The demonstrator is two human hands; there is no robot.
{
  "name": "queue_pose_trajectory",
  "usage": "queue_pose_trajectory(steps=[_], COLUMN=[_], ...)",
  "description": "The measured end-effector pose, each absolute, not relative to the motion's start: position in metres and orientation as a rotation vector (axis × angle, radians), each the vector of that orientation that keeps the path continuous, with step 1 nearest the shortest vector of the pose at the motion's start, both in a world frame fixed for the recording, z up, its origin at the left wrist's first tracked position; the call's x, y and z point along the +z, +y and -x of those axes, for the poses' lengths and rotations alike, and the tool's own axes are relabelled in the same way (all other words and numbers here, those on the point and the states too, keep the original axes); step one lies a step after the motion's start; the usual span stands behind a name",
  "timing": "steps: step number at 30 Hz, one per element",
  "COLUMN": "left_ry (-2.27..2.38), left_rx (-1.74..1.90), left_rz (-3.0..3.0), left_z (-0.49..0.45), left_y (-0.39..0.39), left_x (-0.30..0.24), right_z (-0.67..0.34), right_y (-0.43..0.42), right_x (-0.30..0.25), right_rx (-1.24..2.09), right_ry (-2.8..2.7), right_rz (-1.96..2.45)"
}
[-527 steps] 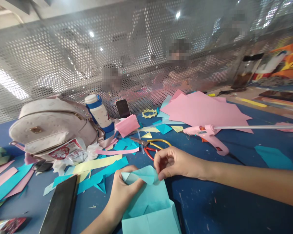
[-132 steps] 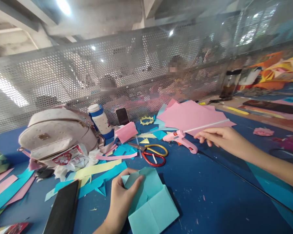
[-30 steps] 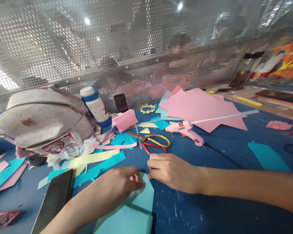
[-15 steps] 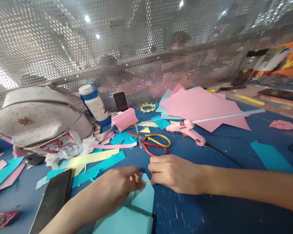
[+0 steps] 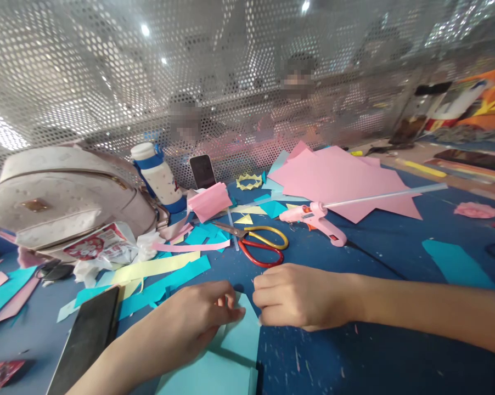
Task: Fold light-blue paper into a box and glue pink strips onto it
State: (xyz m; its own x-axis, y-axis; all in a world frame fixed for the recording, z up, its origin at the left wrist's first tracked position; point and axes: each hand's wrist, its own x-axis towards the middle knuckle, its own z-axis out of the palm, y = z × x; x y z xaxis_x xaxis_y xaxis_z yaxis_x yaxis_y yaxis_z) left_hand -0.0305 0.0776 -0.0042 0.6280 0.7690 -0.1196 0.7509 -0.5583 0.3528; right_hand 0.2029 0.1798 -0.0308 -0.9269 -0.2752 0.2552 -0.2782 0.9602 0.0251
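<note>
A light teal sheet of paper (image 5: 231,351) lies folded at the front of the table, its upper corner slanted. My left hand (image 5: 208,310) rests over it with bent fingers, thumb and forefinger close together on the paper near that corner. Just across the slanted edge is my right hand (image 5: 286,296), its fingers curled and the tips at the paper's right edge. What those fingertips grip, if anything, is hidden. Beyond my hands lie scissors (image 5: 264,247) with one yellow and one red handle, and a pink glue gun (image 5: 321,222) with a clear glue stick in its back.
Left of my left arm lies a dark phone (image 5: 86,334). Paper strips (image 5: 165,266) are scattered behind it, near a pale backpack (image 5: 66,192) and a bottle (image 5: 159,178). Pink paper sheets (image 5: 338,175) are stacked before a perforated metal screen (image 5: 239,71).
My right hand has shifted slightly right and down along the paper's slanted edge. My left hand stays almost in place on the paper. The view has moved a little.
</note>
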Motion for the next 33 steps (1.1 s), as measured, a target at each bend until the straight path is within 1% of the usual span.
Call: queue_pose_trajectory(steps=[3,6,8,11,14,17,27,31,33], left_ry=[1.193,1.175,1.177,1.185,1.182,1.186,1.192,1.189,1.191], left_rx=[0.046,0.039,0.031,0.034,0.045,0.050,0.032,0.055,0.061], left_rz=[-2.468,-2.447,-2.443,-2.448,-2.458,-2.458,-2.467,-2.445,-2.443], left_z=[0.030,0.031,0.032,0.032,0.031,0.030,0.031,0.031,0.031], left_y=[0.078,0.079,0.079,0.079,0.079,0.080,0.079,0.079,0.079], left_x=[-0.002,-0.001,-0.001,-0.001,-0.001,-0.002,-0.002,0.000,-0.001], right_z=[-0.204,-0.201,-0.198,-0.192,-0.191,-0.193,-0.200,-0.201,-0.201], right_y=[0.183,0.184,0.183,0.180,0.177,0.176,0.173,0.178,0.180], right_x=[-0.033,-0.042,-0.048,-0.054,-0.052,-0.045,-0.028,-0.031,-0.035], right_rx=[0.246,0.462,0.450,0.303,0.154,0.088,0.224,0.387,0.470], right_ry=[-2.813,-2.691,-2.618,-2.641,-2.741,-2.814,-2.905,-2.810,-2.720], right_rz=[-0.405,-0.206,-0.034,0.068,-0.023,-0.137,-0.331,-0.367,-0.294])
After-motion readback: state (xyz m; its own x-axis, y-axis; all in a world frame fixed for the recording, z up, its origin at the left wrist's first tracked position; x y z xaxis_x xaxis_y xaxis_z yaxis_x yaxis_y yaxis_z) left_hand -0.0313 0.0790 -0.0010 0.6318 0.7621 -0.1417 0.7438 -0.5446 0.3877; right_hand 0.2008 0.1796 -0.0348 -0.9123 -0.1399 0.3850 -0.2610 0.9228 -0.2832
